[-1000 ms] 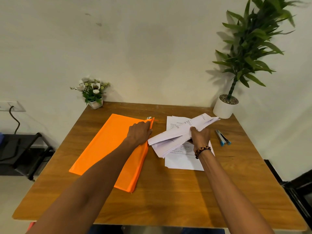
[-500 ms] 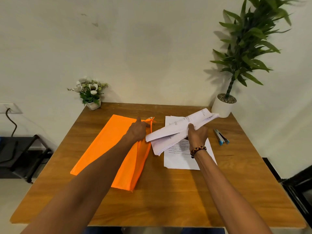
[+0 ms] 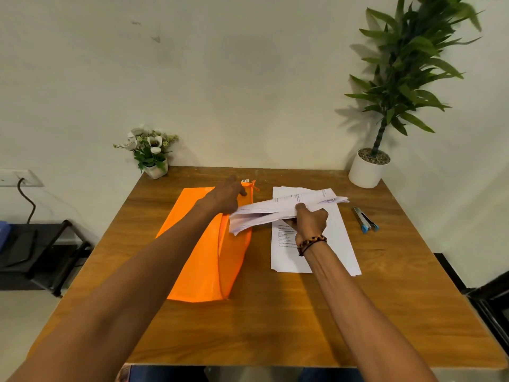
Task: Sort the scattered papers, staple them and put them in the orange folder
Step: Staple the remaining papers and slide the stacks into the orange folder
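Left hand: the left hand (image 3: 224,198) grips the upper flap of the orange folder (image 3: 203,252) near its far right corner, fingers curled over the edge and lifting it so the right side gapes open.
Right hand: the right hand (image 3: 309,223) holds a stack of papers (image 3: 278,213), thumb on top and fingers curled underneath, a beaded bracelet (image 3: 311,244) round the wrist.
Stack: tilted, its left end dipping to the folder's open right edge and overlapping it, its right end raised over the table (whether any sheet is already inside, I cannot tell).
Folder: lying on the left half of the wooden table (image 3: 275,326), long side running away from the person, with a small orange zip tab at the far corner.
Loose sheets: more printed sheets (image 3: 338,249) lie flat on the table beneath the right hand, just right of the folder.
Stapler: a slim grey stapler (image 3: 365,223) with a blue end rests right of the sheets, apart from them.
Far corners: a small flower pot (image 3: 154,154) stands far left, a tall potted plant (image 3: 369,168) far right, both against the wall.
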The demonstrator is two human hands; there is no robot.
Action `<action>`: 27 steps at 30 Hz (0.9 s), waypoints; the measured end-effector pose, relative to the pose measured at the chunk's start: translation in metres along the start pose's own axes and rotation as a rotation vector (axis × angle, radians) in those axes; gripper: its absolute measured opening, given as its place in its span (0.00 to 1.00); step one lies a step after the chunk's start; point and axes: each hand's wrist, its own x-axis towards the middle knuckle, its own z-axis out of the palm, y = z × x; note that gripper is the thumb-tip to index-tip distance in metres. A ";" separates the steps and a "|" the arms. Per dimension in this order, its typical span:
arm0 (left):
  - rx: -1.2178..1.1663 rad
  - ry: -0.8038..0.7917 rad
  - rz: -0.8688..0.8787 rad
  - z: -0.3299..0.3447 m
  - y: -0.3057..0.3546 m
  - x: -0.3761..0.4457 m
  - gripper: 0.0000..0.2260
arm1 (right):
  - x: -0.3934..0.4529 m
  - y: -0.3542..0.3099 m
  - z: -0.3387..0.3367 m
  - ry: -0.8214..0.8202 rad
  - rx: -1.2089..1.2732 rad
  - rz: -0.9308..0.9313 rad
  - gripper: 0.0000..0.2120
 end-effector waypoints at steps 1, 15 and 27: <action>0.010 0.003 0.013 -0.004 -0.001 0.000 0.27 | -0.001 0.001 0.001 -0.022 0.064 0.042 0.18; -0.063 0.027 0.030 -0.023 0.000 -0.004 0.27 | -0.024 0.026 0.012 -0.333 -0.134 -0.012 0.12; -0.188 0.095 -0.046 -0.017 -0.012 -0.002 0.28 | -0.031 0.029 0.011 -0.337 -0.464 -0.290 0.22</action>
